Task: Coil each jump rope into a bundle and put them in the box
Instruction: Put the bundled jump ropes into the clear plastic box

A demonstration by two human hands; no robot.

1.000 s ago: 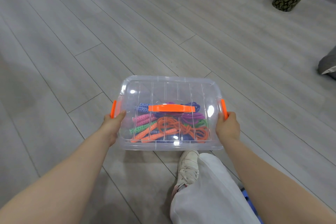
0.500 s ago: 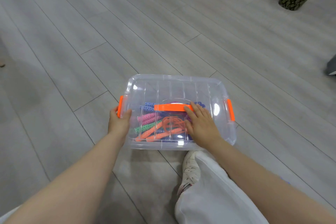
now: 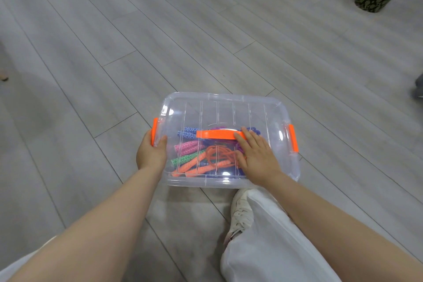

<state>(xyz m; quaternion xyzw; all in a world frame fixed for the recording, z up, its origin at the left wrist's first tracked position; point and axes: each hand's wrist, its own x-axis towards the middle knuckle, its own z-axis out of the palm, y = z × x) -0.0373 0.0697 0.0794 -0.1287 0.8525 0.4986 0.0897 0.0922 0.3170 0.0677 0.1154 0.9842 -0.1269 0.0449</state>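
Flat, the right hand (image 3: 256, 158) presses the box (image 3: 281, 167) lid.

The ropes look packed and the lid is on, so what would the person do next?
Probably curl the right hand round the orange handle to lift the box: its fingers already touch it, and the left hand steadies the left clip.

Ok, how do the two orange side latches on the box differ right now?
The left latch has the left hand on it, thumb against the box wall beside it; the right latch stands free, untouched. The right hand lies flat on the clear lid by the orange handle instead. The left latch is partly covered by fingers; the right latch shows whole. Both are orange clips on the box's short ends.
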